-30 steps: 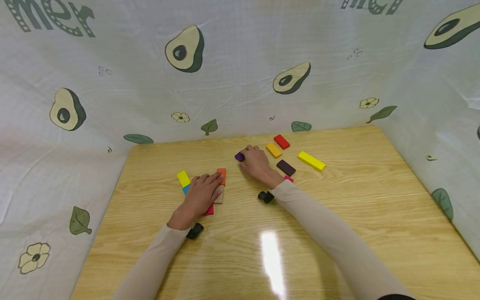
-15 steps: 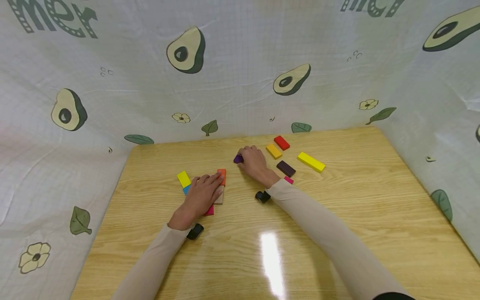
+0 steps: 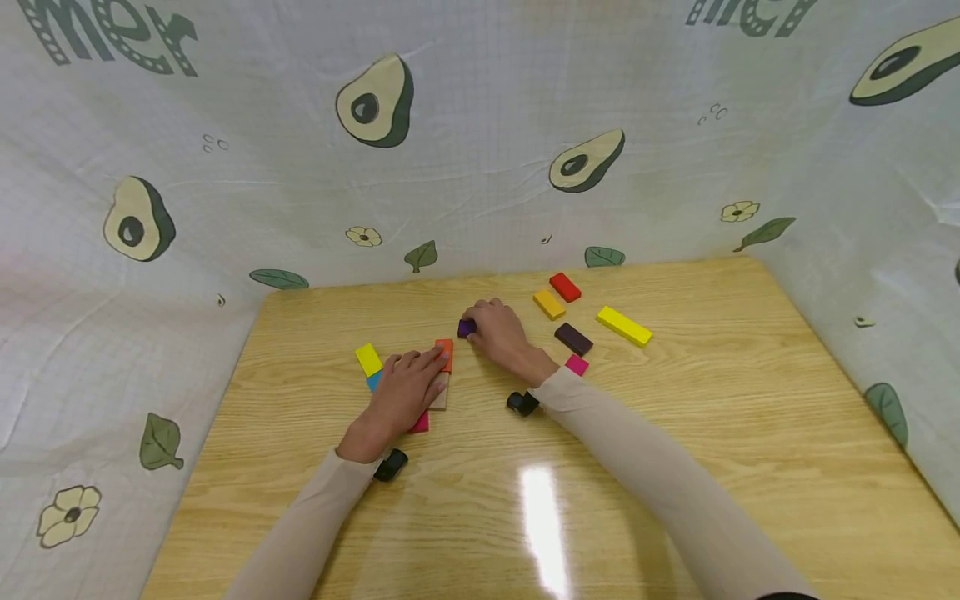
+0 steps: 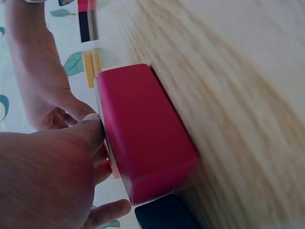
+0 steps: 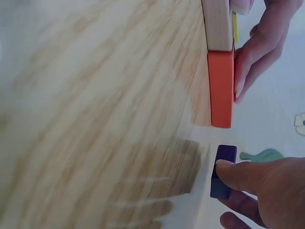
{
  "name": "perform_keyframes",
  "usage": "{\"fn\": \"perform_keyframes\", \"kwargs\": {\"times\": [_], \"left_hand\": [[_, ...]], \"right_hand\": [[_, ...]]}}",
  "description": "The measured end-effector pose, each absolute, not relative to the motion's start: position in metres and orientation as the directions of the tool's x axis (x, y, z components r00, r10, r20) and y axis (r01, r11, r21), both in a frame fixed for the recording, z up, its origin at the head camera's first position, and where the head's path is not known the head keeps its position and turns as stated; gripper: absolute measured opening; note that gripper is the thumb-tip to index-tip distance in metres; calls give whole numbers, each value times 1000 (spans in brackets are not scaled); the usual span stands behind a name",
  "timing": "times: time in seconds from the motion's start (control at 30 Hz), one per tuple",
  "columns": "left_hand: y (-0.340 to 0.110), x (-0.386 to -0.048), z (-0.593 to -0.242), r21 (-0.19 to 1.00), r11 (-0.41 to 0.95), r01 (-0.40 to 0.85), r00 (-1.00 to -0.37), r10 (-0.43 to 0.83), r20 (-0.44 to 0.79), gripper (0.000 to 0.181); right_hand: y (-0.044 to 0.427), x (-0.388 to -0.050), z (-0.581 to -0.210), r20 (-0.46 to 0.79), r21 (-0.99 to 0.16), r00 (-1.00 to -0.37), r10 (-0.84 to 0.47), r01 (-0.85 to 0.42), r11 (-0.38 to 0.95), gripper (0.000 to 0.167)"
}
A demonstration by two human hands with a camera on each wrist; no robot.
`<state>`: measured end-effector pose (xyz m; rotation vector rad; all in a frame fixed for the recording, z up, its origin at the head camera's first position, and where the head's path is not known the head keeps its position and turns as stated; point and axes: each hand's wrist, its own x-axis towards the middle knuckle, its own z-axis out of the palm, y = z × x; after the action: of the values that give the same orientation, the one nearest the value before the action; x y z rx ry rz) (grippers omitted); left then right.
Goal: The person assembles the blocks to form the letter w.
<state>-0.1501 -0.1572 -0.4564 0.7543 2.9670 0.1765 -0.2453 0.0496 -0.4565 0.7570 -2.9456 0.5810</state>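
Note:
My right hand (image 3: pixel 501 335) pinches a purple block (image 3: pixel 466 328) between thumb and fingers, just beyond and right of an orange block (image 3: pixel 445 353). In the right wrist view the purple block (image 5: pixel 224 171) is apart from the orange block (image 5: pixel 221 90). My left hand (image 3: pixel 401 396), fingers extended, rests over a group of blocks and touches the orange one. A plain wood block (image 3: pixel 438 392) adjoins the orange one. Yellow (image 3: pixel 368 359), blue (image 3: pixel 374 381) and magenta (image 3: pixel 420 423) blocks show around the hand, which partly hides the group.
To the right lie a red block (image 3: pixel 565 287), an orange-yellow block (image 3: pixel 549 304), a dark block (image 3: pixel 573 339), a long yellow block (image 3: pixel 624 326) and a magenta block (image 3: pixel 577 364) beside the right sleeve. A patterned cloth (image 3: pixel 480 150) stands behind the wooden table (image 3: pixel 465 517).
My right hand has moved left and slightly nearer with the purple block, towards the orange block. More of the magenta block by the right sleeve shows. My left hand has stayed in place.

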Motion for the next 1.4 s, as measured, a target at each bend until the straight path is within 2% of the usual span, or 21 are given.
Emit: {"fn": "perform_keyframes", "kwargs": {"times": [0.97, 1.4], "left_hand": [[-157, -149, -460, 102, 869, 484, -874, 487, 2, 52], [-159, -150, -461, 129, 868, 480, -873, 487, -25, 53]], "right_hand": [[41, -242, -459, 103, -341, -871, -480, -484, 806, 31], [77, -228, -444, 102, -373, -878, -467, -469, 800, 39]]}}
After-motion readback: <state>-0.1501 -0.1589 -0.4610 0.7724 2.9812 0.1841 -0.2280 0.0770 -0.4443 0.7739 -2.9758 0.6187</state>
